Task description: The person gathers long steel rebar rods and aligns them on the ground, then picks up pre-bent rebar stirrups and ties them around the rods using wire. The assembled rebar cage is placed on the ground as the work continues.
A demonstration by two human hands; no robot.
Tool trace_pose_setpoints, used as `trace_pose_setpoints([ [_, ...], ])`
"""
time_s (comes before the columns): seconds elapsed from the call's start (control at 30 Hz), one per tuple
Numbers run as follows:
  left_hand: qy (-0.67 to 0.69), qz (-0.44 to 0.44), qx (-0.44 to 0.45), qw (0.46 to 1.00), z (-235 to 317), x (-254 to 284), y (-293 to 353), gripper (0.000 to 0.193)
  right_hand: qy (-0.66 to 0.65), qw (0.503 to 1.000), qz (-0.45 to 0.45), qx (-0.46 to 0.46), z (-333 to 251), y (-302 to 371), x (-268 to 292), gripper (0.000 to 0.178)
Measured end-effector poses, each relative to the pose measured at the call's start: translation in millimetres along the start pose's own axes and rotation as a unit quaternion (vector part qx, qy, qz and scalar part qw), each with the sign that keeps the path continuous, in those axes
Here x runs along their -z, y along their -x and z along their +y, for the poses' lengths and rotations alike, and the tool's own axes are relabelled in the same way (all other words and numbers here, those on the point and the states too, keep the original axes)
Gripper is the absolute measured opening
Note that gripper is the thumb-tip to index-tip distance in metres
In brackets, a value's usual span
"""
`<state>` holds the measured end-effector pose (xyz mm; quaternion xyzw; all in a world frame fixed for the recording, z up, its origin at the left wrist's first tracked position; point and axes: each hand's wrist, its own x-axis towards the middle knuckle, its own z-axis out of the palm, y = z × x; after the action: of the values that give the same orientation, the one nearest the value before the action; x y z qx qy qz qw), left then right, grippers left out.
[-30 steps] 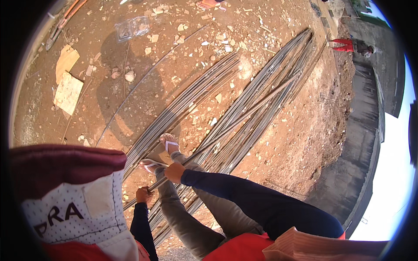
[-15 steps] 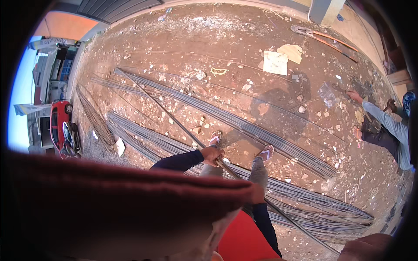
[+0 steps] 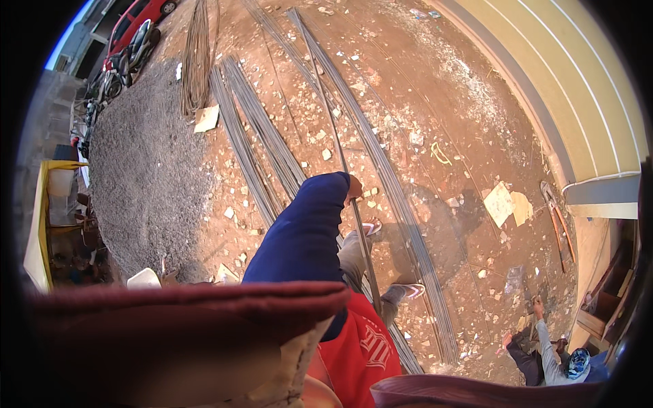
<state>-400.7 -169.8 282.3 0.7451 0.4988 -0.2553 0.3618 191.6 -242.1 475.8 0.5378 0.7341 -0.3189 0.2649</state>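
My left hand (image 3: 354,188) is closed around long, thin steel bars (image 3: 364,234), which slant from the far ground past my legs toward my body. The dark blue sleeve of my left arm covers part of the hand. My right hand is out of sight. A long bundle of rebar (image 3: 403,211) lies on the ground to the right of the held bars. Another pair of rebar bundles (image 3: 262,122) lies to the left, running under my arm. My sandalled feet stand between the bundles.
At lower right a co-worker (image 3: 554,367) crouches with one arm stretched over the ground. Bolt cutters (image 3: 559,228) with orange handles lie near a wall, beside pale flat sheets (image 3: 500,204). A gravel patch (image 3: 146,170) spreads at left, with motorcycles (image 3: 136,51) and a red car beyond.
My view has turned left, bringing the gravel into sight. The left hand still grips the bars, its arm now raised and nearer. My right forearm has dropped out of view.
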Motion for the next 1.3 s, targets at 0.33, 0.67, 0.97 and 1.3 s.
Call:
trace_pose_setpoints([
  [0.33,-0.070,0.001,-0.009,0.998,-1.3,-51.7,-33.8,0.039,-0.071,0.993,0.099,-0.003,43.9,54.1,-57.7,0.037],
  [0.67,-0.119,-0.052,-0.094,0.987,143.1,-30.3,-86.5,0.032,-0.025,0.954,0.257,-0.150,172.9,126.6,-90.2,0.028],
  [0.97,-0.086,-0.017,-0.066,0.994,326.1,13.7,-152.2,0.044,-0.131,0.774,0.550,-0.286,230.1,165.1,-118.7,0.041],
  [1.3,-0.100,-0.049,-0.202,0.973,523.4,29.6,-327.4,0.048,-0.536,0.598,0.323,-0.501,272.4,135.6,-365.7,0.035],
])
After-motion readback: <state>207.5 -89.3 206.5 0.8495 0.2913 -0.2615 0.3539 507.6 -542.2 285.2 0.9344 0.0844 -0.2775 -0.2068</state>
